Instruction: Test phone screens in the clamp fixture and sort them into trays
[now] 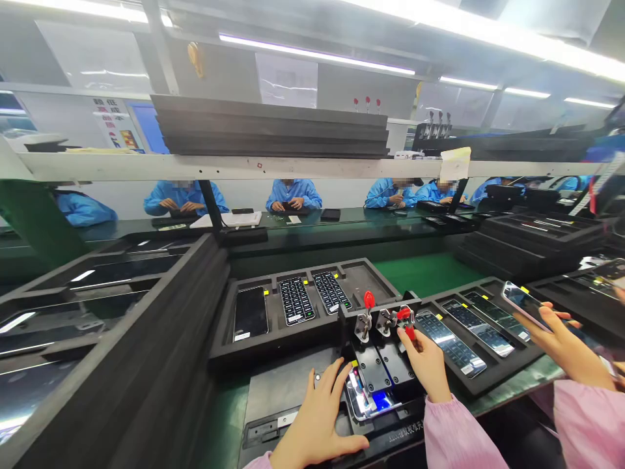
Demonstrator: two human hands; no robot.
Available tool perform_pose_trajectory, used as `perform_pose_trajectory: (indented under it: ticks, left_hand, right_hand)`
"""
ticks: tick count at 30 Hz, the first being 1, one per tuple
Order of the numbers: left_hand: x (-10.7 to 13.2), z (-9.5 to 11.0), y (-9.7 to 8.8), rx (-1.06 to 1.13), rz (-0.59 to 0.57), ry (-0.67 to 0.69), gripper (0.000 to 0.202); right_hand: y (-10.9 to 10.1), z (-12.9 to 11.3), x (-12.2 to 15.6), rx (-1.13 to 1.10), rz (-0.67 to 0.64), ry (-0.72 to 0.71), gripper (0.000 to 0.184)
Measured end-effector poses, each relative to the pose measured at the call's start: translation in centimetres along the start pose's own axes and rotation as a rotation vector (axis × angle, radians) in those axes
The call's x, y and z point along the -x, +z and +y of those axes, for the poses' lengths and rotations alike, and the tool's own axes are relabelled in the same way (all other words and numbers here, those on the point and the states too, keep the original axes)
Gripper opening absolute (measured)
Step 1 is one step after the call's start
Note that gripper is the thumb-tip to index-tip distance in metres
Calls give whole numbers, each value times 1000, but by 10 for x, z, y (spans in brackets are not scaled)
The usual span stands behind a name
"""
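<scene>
My left hand lies with its fingers spread at the left edge of a lit smartphone. That phone sits in a black test fixture, partly covered by the fixture's metal plates. Red-tipped toggle clamps stand along the back of the fixture. With thumb and fingers, my right hand grips the red handle of the rightmost toggle clamp. Behind the fixture, a foam tray holds a dark phone and two phones showing grids on their screens.
At the right, a co-worker's hand in a pink sleeve holds a phone over another foam tray with several phones. Stacked foam trays rise at the left. A white shelf edge crosses overhead. People in blue work across the aisle.
</scene>
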State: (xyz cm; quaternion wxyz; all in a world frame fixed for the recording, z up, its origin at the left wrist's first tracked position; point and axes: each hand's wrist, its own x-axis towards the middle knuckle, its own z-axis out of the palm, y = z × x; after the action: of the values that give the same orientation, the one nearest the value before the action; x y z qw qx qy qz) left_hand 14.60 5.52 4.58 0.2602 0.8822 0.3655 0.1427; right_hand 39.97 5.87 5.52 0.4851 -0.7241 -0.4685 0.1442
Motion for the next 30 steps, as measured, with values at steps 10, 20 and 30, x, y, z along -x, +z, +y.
perform_pose_trajectory:
  ticks: [10, 20, 30]
  left_hand:
    - [0, -1, 1, -8, -15, -1, 103]
    - [1, -4, 3, 20, 6, 10, 105]
    - [9, 2, -9, 111, 61, -39, 109]
  right_hand:
    - [0, 3, 1, 5, 11, -36, 40]
    - [3, 8, -1, 23, 42, -72, 44]
    - [-35, -46, 19, -130, 460, -116, 46]
